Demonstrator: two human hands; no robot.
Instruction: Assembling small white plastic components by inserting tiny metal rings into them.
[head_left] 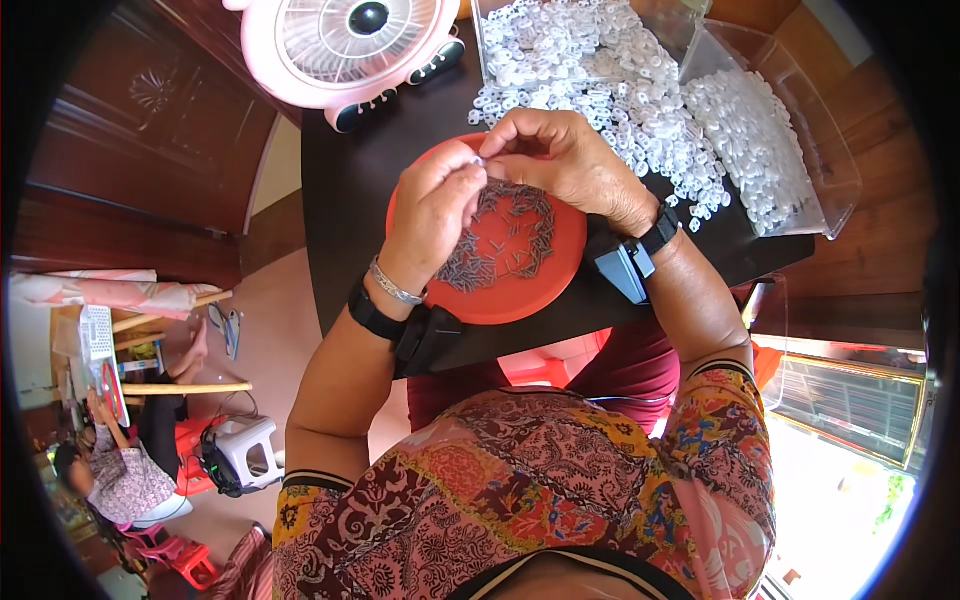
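My left hand [437,208] and my right hand [565,165] meet fingertip to fingertip above the far part of a round red plate [550,285]. Between the pinched fingers shows a bit of a small whitish plastic piece [480,163], mostly covered by them. Both hands are closed on it; whether one also holds a metal pin is hidden. Many thin grey metal pins, like small screws or nails, [465,268] lie loose on the plate. Just past my right hand spreads a heap of small white plastic pieces with holes [640,110].
A clear bin [845,190] full of white pieces stands at the far right of the dark table [345,215]. The pink fan [300,85] sits at the far left. On the left, beyond the table, another person [130,485] sits near a grey-and-white stool [245,455].
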